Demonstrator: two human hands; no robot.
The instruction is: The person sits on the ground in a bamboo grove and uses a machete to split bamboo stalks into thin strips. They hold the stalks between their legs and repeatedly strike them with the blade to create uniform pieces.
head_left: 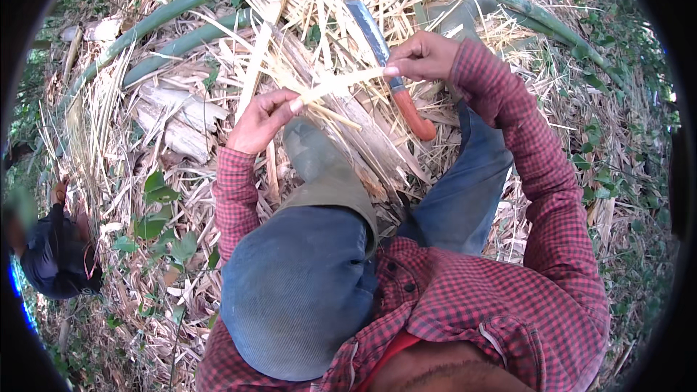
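Note:
A thin pale bamboo strip [341, 83] is stretched between my two hands above the ground. My left hand [263, 120] pinches its left end between thumb and fingers. At the strip's right end, my right hand [427, 56] is closed in a pinch, a little higher and farther away. Beneath and just beside the right hand lies a machete [412, 112] with a dark blade and an orange-brown wooden handle, the blade pointing away from me. Under the strip is a weathered split log [367, 131]. A heap of pale split strips [330, 0] spreads beyond my hands.
Long green bamboo poles [181, 9] curve across the far side. A broken grey log piece [178, 120] lies to the left among dry litter. Leafy green plants [156, 203] grow at the left. Another person [59, 247] in dark clothing is at the far left edge.

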